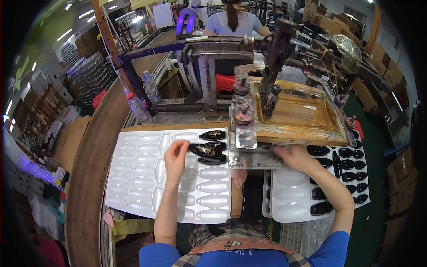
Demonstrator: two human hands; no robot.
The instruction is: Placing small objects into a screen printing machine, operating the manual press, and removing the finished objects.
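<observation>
Pinches a black bottle (203,151) in left fingers (183,144) over a white tray (114,175). Cannot tell the state of blurred right fingers (281,153).

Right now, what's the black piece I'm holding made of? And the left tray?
Black piece: plastic or glass, can't tell; light glints suggest gloss.
Left tray: probably moulded white plastic with a soft sheen, judging by its shaped hollows.

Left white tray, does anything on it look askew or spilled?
One black bottle slants over its neighbours at the tray's upper right, unlike the straighter topmost bottle. The left hand grips its end, so that's probably just handling. No spill shows.
</observation>
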